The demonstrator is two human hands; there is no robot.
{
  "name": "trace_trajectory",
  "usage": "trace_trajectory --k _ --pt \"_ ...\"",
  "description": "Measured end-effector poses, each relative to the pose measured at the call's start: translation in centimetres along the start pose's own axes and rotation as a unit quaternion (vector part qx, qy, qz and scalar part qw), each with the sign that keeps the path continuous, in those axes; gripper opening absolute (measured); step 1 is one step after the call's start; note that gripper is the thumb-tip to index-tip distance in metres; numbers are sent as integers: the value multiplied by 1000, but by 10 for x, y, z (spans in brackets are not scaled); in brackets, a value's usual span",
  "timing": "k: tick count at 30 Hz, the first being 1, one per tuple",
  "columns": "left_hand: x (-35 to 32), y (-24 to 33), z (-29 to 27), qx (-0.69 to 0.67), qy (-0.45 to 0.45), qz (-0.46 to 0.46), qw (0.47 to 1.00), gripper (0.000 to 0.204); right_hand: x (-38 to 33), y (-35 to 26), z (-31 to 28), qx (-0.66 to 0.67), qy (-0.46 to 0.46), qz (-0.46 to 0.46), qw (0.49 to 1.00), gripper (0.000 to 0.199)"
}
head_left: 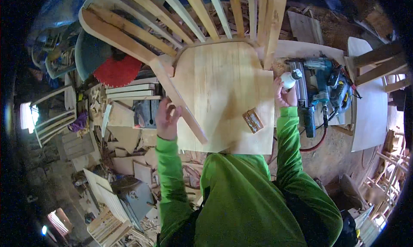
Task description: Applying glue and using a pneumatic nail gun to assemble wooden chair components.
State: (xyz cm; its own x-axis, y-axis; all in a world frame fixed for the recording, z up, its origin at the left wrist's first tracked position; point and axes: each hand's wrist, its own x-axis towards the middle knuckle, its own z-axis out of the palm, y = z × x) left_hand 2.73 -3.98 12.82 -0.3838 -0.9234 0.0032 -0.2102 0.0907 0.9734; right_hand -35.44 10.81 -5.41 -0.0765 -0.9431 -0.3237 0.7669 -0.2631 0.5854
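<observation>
A pale wooden chair seat [215, 87] lies in front of me, with a slatted back rising from its far edge. My right hand [286, 95], just off the seat's right edge, is closed around a white bottle [288, 80] with a dark top. My left hand [167, 120] is at the seat's left side, fingers apart and partly curled, with nothing seen in them. Beside its fingertips a wooden armrest [178, 100] slants over the seat; whether they touch it I cannot tell. On the seat's right part rests a small brown box [253, 120] with whitish contents.
Right of the bottle lie a teal nail gun [320, 85] and a red hose [316, 146]. A red circular saw blade [118, 69] shows at the far left. Stacked wooden strips [131, 92] lie left of the seat, with offcuts over the floor.
</observation>
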Motion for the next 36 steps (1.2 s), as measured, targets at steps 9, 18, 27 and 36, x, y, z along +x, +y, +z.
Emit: trace_trajectory --k 9,18,27,36 --pt "161 34 51 275 -85 360 887 32 -19 16 5 37 -11 -79 996 65" --pt "227 -78 102 467 -79 348 809 43 -16 23 -7 2 -7 -148 989 39" --pt "229 -102 118 467 -112 292 827 42 -29 45 -65 -705 200 -627 263 33" --pt "248 -123 141 463 -84 302 829 48 -25 66 -64 -833 211 -512 -6 13"
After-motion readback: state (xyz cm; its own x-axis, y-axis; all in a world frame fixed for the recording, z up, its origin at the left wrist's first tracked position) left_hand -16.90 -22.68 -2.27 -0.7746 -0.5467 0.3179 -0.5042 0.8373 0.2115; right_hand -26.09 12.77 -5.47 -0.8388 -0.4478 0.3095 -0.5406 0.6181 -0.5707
